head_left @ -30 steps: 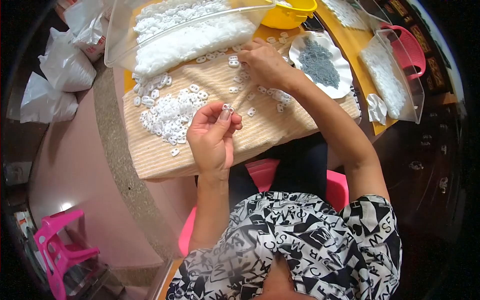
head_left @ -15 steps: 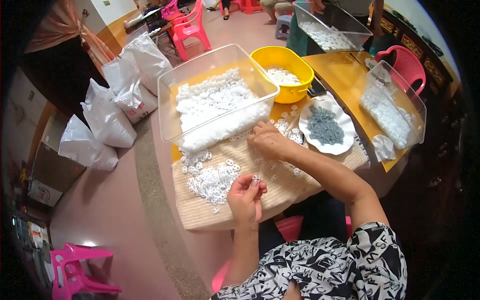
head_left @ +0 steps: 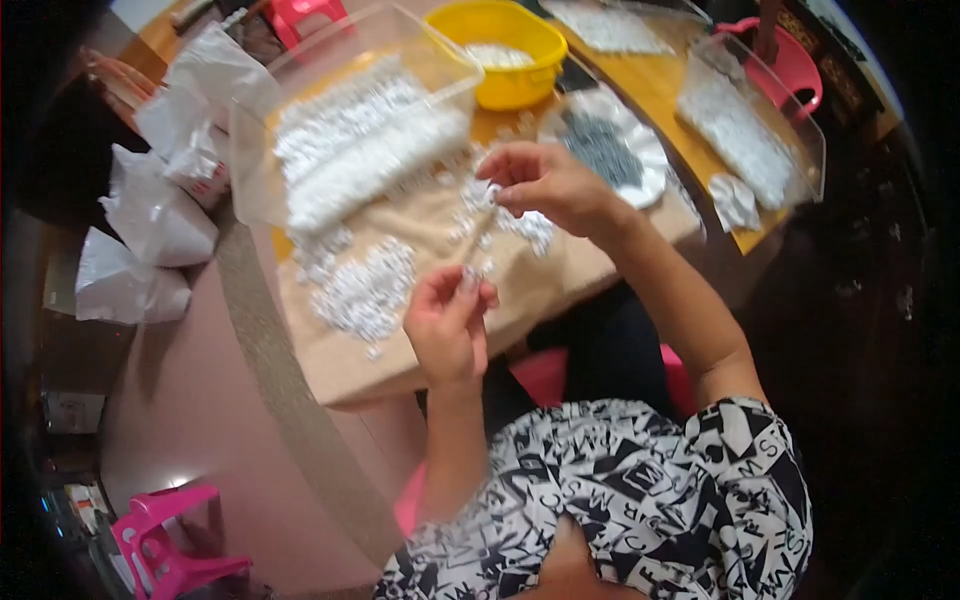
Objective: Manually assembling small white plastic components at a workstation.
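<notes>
My left hand [head_left: 448, 328] is raised over the near edge of the cloth-covered table, thumb and fingers pinching a small white plastic piece. Farther right, my right hand [head_left: 560, 190] hovers above the cloth with a small white plastic piece [head_left: 493, 192] between thumb and fingertips. Beyond my left hand lies a heap of small white plastic pieces [head_left: 365, 290]. More loose white pieces [head_left: 525, 228] are scattered beside and below my right hand. A white wavy-rimmed plate [head_left: 652, 160] of small grey pieces [head_left: 600, 147] stands just past my right wrist. The picture is blurred by motion.
A clear plastic bin [head_left: 245, 165] full of white pieces stands behind the heap, with a yellow tub [head_left: 515, 85] beside it. Another clear bin [head_left: 740, 130] rests at the right. White sacks [head_left: 155, 215] line the floor at left, and a pink stool [head_left: 175, 540] is nearer.
My right hand has lifted off the scattered pieces and come back with a white piece in its fingertips. The whole view has shifted, so the table sits higher and more leftward.
</notes>
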`<state>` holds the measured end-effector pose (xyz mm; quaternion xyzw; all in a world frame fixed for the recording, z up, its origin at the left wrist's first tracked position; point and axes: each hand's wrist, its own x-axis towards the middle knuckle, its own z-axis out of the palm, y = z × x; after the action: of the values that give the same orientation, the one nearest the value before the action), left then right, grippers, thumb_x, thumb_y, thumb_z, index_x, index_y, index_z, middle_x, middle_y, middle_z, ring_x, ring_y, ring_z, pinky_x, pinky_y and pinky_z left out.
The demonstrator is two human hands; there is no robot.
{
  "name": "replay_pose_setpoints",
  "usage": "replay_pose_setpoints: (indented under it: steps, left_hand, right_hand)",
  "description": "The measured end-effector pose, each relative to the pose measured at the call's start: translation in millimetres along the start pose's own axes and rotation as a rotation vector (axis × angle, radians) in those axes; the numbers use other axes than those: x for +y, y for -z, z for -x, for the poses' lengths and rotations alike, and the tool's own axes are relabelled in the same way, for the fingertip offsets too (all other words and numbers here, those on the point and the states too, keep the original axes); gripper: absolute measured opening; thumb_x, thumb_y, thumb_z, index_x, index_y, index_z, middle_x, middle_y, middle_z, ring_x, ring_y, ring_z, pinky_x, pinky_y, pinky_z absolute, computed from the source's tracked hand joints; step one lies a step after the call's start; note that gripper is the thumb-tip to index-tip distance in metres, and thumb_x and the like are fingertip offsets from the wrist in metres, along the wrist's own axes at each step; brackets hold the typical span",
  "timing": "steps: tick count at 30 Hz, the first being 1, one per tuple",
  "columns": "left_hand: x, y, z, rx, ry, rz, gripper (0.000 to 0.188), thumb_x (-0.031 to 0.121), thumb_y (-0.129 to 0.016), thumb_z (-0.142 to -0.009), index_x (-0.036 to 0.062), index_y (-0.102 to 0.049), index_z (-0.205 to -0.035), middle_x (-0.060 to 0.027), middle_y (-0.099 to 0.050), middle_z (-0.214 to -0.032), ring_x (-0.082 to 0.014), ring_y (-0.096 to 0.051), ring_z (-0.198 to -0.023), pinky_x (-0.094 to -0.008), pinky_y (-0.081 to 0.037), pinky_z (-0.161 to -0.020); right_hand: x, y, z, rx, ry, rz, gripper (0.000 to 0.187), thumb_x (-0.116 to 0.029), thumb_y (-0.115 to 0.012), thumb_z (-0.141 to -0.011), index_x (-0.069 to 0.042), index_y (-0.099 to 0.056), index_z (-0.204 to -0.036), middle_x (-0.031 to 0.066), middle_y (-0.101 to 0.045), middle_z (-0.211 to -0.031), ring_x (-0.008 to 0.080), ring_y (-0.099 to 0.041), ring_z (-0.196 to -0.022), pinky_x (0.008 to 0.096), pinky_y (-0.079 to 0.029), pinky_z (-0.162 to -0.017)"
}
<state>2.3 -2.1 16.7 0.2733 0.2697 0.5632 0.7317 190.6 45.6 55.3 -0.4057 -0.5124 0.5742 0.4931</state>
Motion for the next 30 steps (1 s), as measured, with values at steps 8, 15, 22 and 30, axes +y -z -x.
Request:
replay_pose_setpoints:
  steps: [8, 15, 22, 30]
  left_hand:
    - [-12.6, -21.1, 20.2, -0.186, 0.200, 0.053, 0.015, -0.002, -0.054, -0.080, -0.0027, -0.051, -0.094, -0.0106, -0.058, -0.079, -0.0174, -0.058, -0.069, -0.0259, -0.049, -0.059]
    - [-23.1, -18.3, 28.4, -0.257, 0.257, 0.114, 0.016, -0.002, -0.052, -0.081, -0.0030, -0.051, -0.097, -0.0117, -0.058, -0.080, -0.0179, -0.058, -0.070, -0.0273, -0.049, -0.061]
    - [-25.0, -18.1, 26.8, -0.213, 0.227, 0.077, 0.015, -0.002, -0.052, -0.081, -0.0033, -0.051, -0.097, -0.0122, -0.058, -0.082, -0.0169, -0.059, -0.069, -0.0268, -0.049, -0.061]
    - [-26.3, -16.2, 23.4, -0.179, 0.240, 0.061, 0.014, -0.002, -0.053, -0.080, -0.0032, -0.053, -0.094, -0.0114, -0.059, -0.081, -0.0169, -0.060, -0.068, -0.0262, -0.049, -0.060]
  right_hand:
    - [1.7, -11.6, 91.1, 0.125, -0.062, -0.080, 0.023, -0.004, -0.062, -0.075, 0.002, -0.055, -0.096, 0.0028, -0.057, -0.083, 0.0078, -0.055, -0.078, 0.0198, -0.045, -0.070]
    - [11.5, -18.3, 108.3, 0.079, -0.078, -0.146, 0.022, -0.002, -0.060, -0.076, 0.003, -0.056, -0.097, 0.0052, -0.059, -0.086, 0.0099, -0.057, -0.078, 0.0223, -0.047, -0.071]
    - [11.7, -33.2, 110.0, 0.115, -0.100, -0.191, 0.026, -0.004, -0.055, -0.081, 0.004, -0.053, -0.106, 0.0073, -0.060, -0.090, 0.0100, -0.057, -0.080, 0.0221, -0.047, -0.072]
    - [20.0, -30.7, 106.2, 0.133, -0.127, -0.288, 0.020, -0.008, -0.054, -0.083, 0.002, -0.052, -0.100, 0.0057, -0.058, -0.083, 0.0095, -0.055, -0.072, 0.0209, -0.046, -0.065]
